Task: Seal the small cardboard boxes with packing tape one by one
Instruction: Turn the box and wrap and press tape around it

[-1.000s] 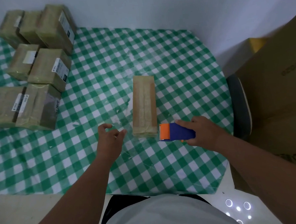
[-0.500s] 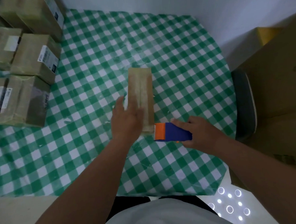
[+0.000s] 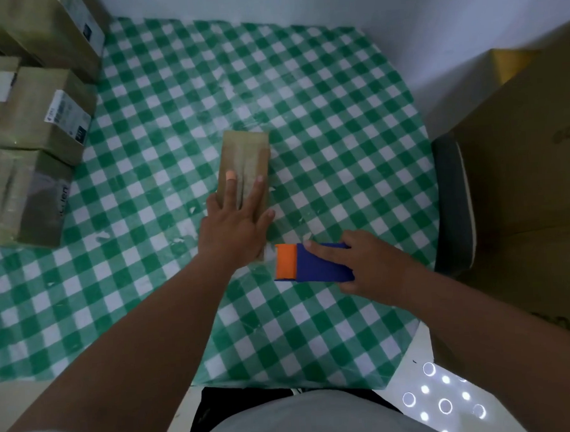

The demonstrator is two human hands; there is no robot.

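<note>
While your left hand (image 3: 234,228) presses flat, fingers spread, on the small box (image 3: 245,158) mid-bench (image 3: 338,130), your right hand (image 3: 362,264) grips the tape dispenser (image 3: 312,263) just beside it.

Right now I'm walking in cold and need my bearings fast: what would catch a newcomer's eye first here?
Mid-table, the left hand presses flat on a long cardboard box, fingers straight along its top. Just right of the box's near end, the right hand holds a blue and orange tape dispenser on the green checked tablecloth. A cluster of taped boxes crowds the far left edge.
</note>
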